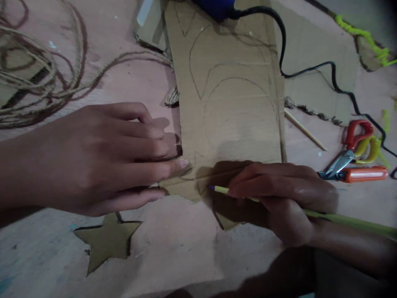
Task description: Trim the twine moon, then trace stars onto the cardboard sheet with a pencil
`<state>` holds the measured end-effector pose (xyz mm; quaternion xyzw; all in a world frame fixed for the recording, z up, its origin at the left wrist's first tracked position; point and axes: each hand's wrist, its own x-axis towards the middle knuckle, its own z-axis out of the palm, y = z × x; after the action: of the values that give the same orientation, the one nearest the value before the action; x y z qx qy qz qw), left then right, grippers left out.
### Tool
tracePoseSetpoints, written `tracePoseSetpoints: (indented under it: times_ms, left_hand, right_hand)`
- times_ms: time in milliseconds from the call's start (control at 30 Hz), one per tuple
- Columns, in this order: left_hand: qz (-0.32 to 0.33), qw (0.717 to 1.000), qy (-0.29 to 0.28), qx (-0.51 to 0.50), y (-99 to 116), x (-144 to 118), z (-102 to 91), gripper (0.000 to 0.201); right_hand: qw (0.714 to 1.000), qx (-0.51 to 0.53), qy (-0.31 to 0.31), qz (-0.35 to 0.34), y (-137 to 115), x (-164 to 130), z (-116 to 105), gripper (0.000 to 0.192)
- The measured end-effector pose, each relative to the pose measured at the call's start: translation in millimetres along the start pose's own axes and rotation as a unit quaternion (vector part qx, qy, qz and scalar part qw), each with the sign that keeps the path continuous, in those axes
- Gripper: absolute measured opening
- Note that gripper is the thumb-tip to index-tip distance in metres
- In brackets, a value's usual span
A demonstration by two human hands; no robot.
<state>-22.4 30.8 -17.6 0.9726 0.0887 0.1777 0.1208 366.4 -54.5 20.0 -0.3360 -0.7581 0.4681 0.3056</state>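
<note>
- Top left, at ten o'clock: loops of twine (34,78) spread loose on the worktop (173,248).
- Left hand (102,159) lying flat, fingers together and stretched toward three o'clock, pressing down the left edge of the cardboard sheet (229,103); grip holding nothing, only pinning.
- Below that hand, at seven o'clock: a cut-out cardboard star (107,240), flat on the worktop.
- Cardboard sheet running from six to twelve o'clock, curved pencil outlines across it.
- Right hand (279,198) with grip pinched on a green pencil (221,190); long axis nine to three o'clock, tip pointing at nine, touching the sheet's near edge just beside the left fingertips.
- At three o'clock: scissors (350,151) and an orange cutter (362,174); black cord (310,68) above.
- No readable writing or brand anywhere.
</note>
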Motion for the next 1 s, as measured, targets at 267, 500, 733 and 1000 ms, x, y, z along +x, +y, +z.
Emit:
tracePoseSetpoints:
  times_ms: [267,500,733,1000]
  left_hand:
    - [-0.037,0.999,0.001,-0.039,-0.8,-2.6,2.2,0.051]
    - [-0.085,0.989,0.004,-0.12,-1.1,-3.3,0.4,0.06]
    - [-0.091,0.989,-0.017,-0.111,-0.9,-4.9,1.5,0.061]
    - [-0.057,0.996,0.026,-0.06,3.8,4.3,-1.7,0.059]
  right_hand:
    - [1.0,-0.007,0.017,-0.012,-0.6,-2.7,3.6,0.034]
    - [1.0,0.01,0.002,-0.015,-1.0,-1.5,2.2,0.032]
    - [1.0,0.006,0.019,0.001,-4.5,1.4,3.4,0.034]
    - [0.962,0.091,0.236,0.103,-1.4,1.3,-14.9,0.029]
